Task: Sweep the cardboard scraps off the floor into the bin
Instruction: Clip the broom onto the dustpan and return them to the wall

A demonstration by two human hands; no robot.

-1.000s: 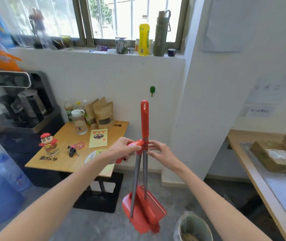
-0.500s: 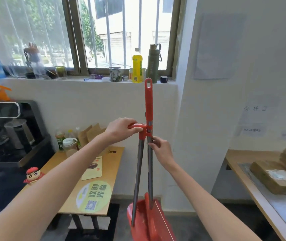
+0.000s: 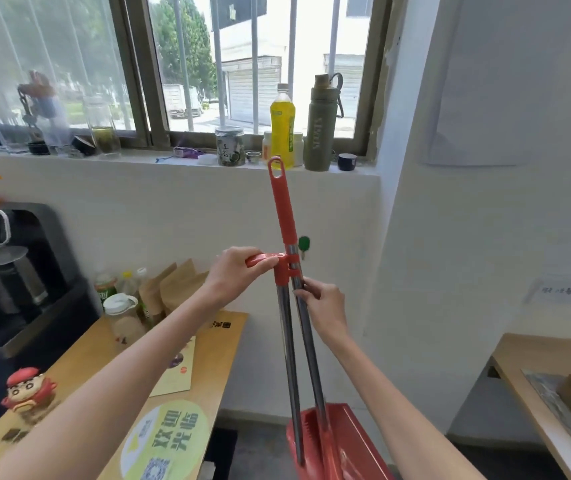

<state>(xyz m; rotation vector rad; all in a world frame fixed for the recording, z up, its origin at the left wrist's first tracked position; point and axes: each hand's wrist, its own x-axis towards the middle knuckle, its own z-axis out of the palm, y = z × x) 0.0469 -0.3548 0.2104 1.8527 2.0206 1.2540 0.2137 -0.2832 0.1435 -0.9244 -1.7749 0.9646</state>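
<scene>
Both hands still clamped: left hand (image 3: 239, 268) on dustpan handle (image 3: 267, 258), right hand (image 3: 322, 306) on broom pole (image 3: 284, 209) (now tilted).

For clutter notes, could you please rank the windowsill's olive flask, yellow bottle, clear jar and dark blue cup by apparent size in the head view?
olive flask
yellow bottle, only slightly smaller
clear jar
dark blue cup
</scene>
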